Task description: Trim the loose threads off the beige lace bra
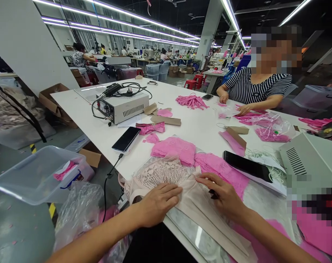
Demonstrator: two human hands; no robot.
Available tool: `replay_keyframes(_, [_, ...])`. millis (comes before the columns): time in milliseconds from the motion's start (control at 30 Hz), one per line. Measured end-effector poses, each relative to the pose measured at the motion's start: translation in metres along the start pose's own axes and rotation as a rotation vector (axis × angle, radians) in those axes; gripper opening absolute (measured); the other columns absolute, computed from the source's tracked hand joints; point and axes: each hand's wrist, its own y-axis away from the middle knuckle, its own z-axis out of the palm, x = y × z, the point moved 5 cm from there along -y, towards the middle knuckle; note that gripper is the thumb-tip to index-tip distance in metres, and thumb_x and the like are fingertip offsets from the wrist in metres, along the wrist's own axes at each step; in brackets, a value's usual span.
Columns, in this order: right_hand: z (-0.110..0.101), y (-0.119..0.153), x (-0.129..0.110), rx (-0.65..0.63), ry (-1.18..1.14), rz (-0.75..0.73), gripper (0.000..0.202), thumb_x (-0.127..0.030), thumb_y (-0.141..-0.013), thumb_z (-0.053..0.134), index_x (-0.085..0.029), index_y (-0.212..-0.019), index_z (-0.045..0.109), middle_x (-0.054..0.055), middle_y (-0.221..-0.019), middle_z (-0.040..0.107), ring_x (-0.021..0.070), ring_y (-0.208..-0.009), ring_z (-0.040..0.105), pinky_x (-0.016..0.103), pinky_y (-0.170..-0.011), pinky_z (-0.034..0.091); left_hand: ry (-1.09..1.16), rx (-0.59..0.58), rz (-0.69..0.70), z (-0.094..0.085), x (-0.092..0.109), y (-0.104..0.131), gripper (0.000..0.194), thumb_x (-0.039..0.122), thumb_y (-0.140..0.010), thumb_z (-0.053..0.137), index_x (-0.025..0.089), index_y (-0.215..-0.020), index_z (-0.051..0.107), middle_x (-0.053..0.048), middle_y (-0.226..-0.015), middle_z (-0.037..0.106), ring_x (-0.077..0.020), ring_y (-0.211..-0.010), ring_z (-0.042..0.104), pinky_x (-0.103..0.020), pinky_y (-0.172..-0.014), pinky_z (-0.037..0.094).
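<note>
A beige garment [201, 201] with a lace part [162, 171] lies across the near edge of the table, over a clear plastic sheet. My left hand [162, 202] rests on the garment beside the lace, its fingers together and flat. My right hand [220, 191] pinches the garment's upper edge between thumb and forefinger, and a small black tool [213, 194] sits in its palm. Just beyond the garment are a stack of pink lace pieces [173, 149] and more pink lace [220, 170].
A white table [166, 91] bears a grey metal box [130, 107] with cables, phones [126, 138] [246, 166], and pink strips [192, 101]. A person in a striped shirt [257, 87] sits across, hands on pink pieces. A plastic bin [42, 173] stands at left.
</note>
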Motion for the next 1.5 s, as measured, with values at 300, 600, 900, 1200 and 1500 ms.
replay_keyframes(300, [0.006,-0.002,-0.013,-0.084,0.171,-0.236,0.062,0.003,-0.052,0.038,-0.015,-0.106,0.063,0.009,-0.103,0.070,0.0220,-0.091,0.065,0.034,-0.072,0.059,0.016,0.049,0.100,-0.004,0.001,0.001,0.024,0.002,-0.082,0.042,0.011,-0.098,0.057,-0.011,-0.123,0.060,-0.0239,-0.122,0.047,-0.037,-0.101,0.041])
replay_keyframes(600, [0.002,-0.003,-0.011,-0.110,0.100,-0.206,0.059,0.002,-0.052,0.037,-0.017,-0.103,0.061,0.009,-0.097,0.068,0.0195,-0.088,0.064,0.032,-0.072,0.056,0.066,-0.003,0.062,0.004,-0.003,0.007,0.032,-0.002,-0.076,0.043,0.013,-0.102,0.056,-0.009,-0.127,0.057,-0.0237,-0.127,0.042,-0.037,-0.105,0.037])
replay_keyframes(900, [0.002,-0.001,0.002,-0.138,0.000,-0.055,0.054,0.000,-0.059,0.038,-0.021,-0.102,0.064,0.007,-0.095,0.066,0.0164,-0.082,0.064,0.026,-0.065,0.054,0.191,0.035,0.037,-0.005,-0.004,0.001,0.038,-0.008,-0.070,0.040,0.013,-0.098,0.057,-0.009,-0.120,0.061,-0.0233,-0.124,0.045,-0.039,-0.101,0.043])
replay_keyframes(1200, [-0.001,-0.012,0.000,-0.077,-0.128,0.091,0.023,-0.014,-0.082,0.049,-0.020,-0.098,0.065,0.006,-0.087,0.060,0.0134,-0.071,0.062,0.024,-0.058,0.052,0.125,0.071,0.051,-0.009,-0.001,-0.002,0.028,-0.003,-0.079,0.041,0.011,-0.097,0.057,-0.013,-0.110,0.062,-0.0232,-0.110,0.054,-0.038,-0.095,0.047])
replay_keyframes(1500, [0.009,-0.004,0.002,-0.170,0.002,0.119,0.029,-0.008,-0.072,0.056,-0.021,-0.094,0.068,0.004,-0.088,0.059,0.0115,-0.064,0.058,0.022,-0.054,0.046,-0.036,0.121,0.008,-0.015,0.014,-0.001,0.031,0.002,-0.086,0.037,0.007,-0.110,0.055,-0.015,-0.103,0.063,-0.0244,-0.103,0.056,-0.042,-0.090,0.050])
